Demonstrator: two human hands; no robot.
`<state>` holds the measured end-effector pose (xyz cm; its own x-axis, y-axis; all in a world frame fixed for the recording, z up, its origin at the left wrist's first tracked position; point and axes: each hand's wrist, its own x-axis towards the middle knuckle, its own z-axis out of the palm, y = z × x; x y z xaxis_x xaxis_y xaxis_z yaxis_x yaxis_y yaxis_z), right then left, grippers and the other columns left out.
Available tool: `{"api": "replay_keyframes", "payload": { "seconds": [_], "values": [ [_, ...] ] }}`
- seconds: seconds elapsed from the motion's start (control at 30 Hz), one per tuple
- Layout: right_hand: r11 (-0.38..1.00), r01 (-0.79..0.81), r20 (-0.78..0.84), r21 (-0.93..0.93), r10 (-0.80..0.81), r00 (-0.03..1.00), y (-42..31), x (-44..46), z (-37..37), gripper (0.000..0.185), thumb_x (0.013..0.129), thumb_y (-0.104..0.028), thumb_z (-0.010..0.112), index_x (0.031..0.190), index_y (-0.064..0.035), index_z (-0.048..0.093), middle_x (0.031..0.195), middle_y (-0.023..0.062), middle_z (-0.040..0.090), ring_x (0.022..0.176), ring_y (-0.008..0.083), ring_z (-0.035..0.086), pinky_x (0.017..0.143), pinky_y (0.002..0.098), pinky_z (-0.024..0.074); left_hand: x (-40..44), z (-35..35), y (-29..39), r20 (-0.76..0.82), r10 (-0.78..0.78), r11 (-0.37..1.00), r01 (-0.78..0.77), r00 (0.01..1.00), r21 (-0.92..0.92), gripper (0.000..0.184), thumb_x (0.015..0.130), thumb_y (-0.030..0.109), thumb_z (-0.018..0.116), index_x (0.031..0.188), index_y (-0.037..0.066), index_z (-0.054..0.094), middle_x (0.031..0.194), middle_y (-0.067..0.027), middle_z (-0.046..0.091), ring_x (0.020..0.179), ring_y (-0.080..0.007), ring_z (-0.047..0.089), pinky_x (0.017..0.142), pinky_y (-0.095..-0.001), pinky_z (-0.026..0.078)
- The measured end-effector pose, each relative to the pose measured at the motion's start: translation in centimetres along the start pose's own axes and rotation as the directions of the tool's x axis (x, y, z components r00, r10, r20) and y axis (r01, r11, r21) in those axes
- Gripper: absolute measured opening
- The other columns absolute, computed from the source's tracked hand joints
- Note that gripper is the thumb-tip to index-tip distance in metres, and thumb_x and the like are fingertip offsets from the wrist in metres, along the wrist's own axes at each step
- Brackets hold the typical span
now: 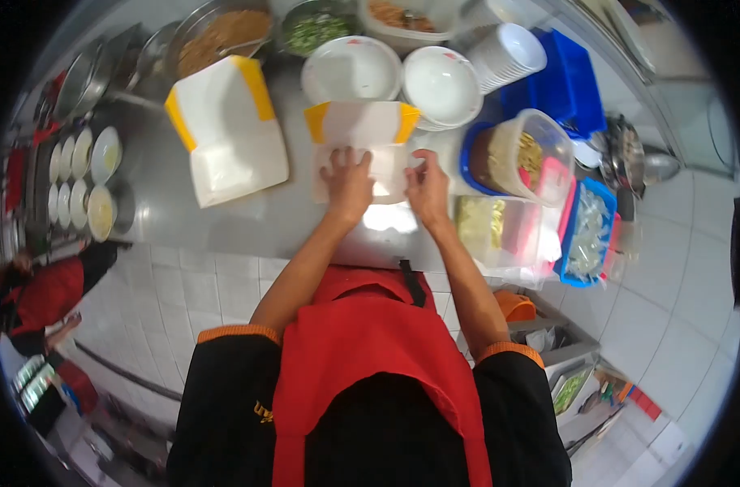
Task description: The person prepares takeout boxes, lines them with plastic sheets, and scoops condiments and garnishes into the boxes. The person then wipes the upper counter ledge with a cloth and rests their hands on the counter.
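Note:
A paper food box (386, 166), white inside with yellow corners on its raised lid, lies unfolded on the steel counter before me. My left hand (350, 188) rests inside it, fingers spread and pressing on the white surface. At the box's right edge, my right hand (428, 188) has its fingers curled in, seemingly pinching the side wall; the exact contact is too small to make out. To the left stands a second paper food box (238, 169), its lid up and its inside bare.
Behind the boxes are white bowls (352, 71), a bowl of chopped greens (315, 32) and a large bowl of brown food (222, 40). Plastic tubs (548, 158) and a blue basket (589, 231) line the right. Small bowls (102, 213) sit left, near another person (49, 296).

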<state>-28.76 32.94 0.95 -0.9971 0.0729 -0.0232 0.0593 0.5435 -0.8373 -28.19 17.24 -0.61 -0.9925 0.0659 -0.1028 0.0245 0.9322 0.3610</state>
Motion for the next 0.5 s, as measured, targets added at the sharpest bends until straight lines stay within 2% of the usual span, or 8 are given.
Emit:
{"api": "replay_keyframes", "payload": {
  "seconds": [0.07,0.1,0.13,0.23,0.27,0.33,0.4,0.5],
  "values": [
    [0.993,0.094,-0.011,0.069,-0.094,0.996,0.8,-0.7,0.2,0.037,0.08,0.004,0.058,0.114,-0.0077,0.047,0.067,0.0072,0.055,0.057,0.0144,0.054,0.05,0.0299,0.0441,-0.3,0.2,-0.4,0.024,0.001,0.999,-0.002,1.0,0.039,0.061,0.071,0.029,0.074,0.127,0.018,0.052,0.132,-0.0145,0.043,0.126,-0.0352,0.035,0.093,-0.0575,0.034],
    [0.991,0.04,-0.009,0.126,-0.04,0.999,-0.2,-1.2,-0.1,0.041,0.079,0.003,0.06,0.117,-0.0084,0.046,0.071,0.0077,0.055,0.057,0.0148,0.055,0.053,0.0302,0.0454,-0.1,0.2,-0.6,0.102,-0.002,1.0,0.004,0.995,-0.011,0.065,0.071,0.031,0.074,0.13,0.019,0.05,0.14,-0.0186,0.034,0.132,-0.0375,0.026,0.094,-0.0666,0.029],
    [0.995,0.101,-0.048,0.015,-0.101,0.994,-1.0,-1.7,-1.0,0.044,0.079,0.0,0.062,0.119,-0.0086,0.046,0.078,0.008,0.056,0.061,0.0149,0.057,0.055,0.0295,0.0466,-0.1,0.7,-0.7,0.072,0.026,0.997,-0.032,0.997,0.073,0.071,0.065,0.036,0.076,0.13,0.022,0.051,0.136,-0.0178,0.04,0.128,-0.0368,0.033,0.093,-0.057,0.034],
    [0.982,0.019,0.045,0.186,-0.028,0.999,-6.0,-3.7,-8.1,0.048,0.079,-0.004,0.066,0.122,-0.0092,0.046,0.084,0.0062,0.056,0.064,0.0131,0.058,0.057,0.0279,0.0474,0.6,-0.7,0.9,0.284,-0.056,0.98,-0.002,0.957,0.2,0.079,0.07,0.052,0.067,0.14,0.03,0.036,0.144,-0.0165,0.026,0.133,-0.0391,0.02,0.091,-0.067,0.031],
    [0.971,-0.005,0.074,0.24,-0.013,0.997,-7.1,-4.2,-10.6,0.05,0.079,-0.005,0.067,0.123,-0.0095,0.046,0.086,0.0053,0.056,0.065,0.0126,0.058,0.057,0.0273,0.0473,0.3,0.0,0.5,0.237,-0.018,0.975,-0.036,0.971,0.221,0.079,0.071,0.051,0.068,0.14,0.03,0.035,0.143,-0.0167,0.027,0.132,-0.0408,0.02,0.09,-0.0661,0.033],
    [0.951,-0.06,-0.037,0.302,0.075,0.997,-7.0,-4.9,-16.0,0.047,0.078,-0.003,0.066,0.121,-0.0071,0.048,0.084,0.0069,0.059,0.063,0.0128,0.058,0.059,0.0266,0.0485,0.5,-1.2,1.6,0.298,-0.011,0.971,-0.061,0.954,0.231,0.08,0.072,0.049,0.068,0.14,0.03,0.033,0.141,-0.0178,0.028,0.131,-0.0424,0.021,0.09,-0.0668,0.033],
    [0.975,-0.05,-0.338,0.217,0.123,0.933,-3.8,-5.2,-21.3,0.045,0.079,0.0,0.063,0.121,-0.0072,0.05,0.084,0.0045,0.06,0.065,0.0129,0.059,0.058,0.0262,0.0488,0.3,-1.6,1.5,0.262,-0.02,0.977,-0.037,0.965,0.209,0.08,0.072,0.048,0.069,0.14,0.026,0.033,0.138,-0.0178,0.032,0.129,-0.0414,0.025,0.092,-0.0642,0.033],
    [0.96,-0.23,-0.759,-0.161,0.029,0.65,4.1,-7.4,-30.1,0.039,0.078,-0.007,0.064,0.115,-0.0078,0.054,0.081,0.0099,0.064,0.068,0.0178,0.063,0.058,0.0303,0.0491,0.1,-2.3,1.5,0.215,0.027,0.979,-0.069,0.976,0.19,0.082,0.072,0.046,0.07,0.14,0.021,0.032,0.137,-0.0158,0.035,0.128,-0.0387,0.028,0.094,-0.0601,0.034]
  ]
}}
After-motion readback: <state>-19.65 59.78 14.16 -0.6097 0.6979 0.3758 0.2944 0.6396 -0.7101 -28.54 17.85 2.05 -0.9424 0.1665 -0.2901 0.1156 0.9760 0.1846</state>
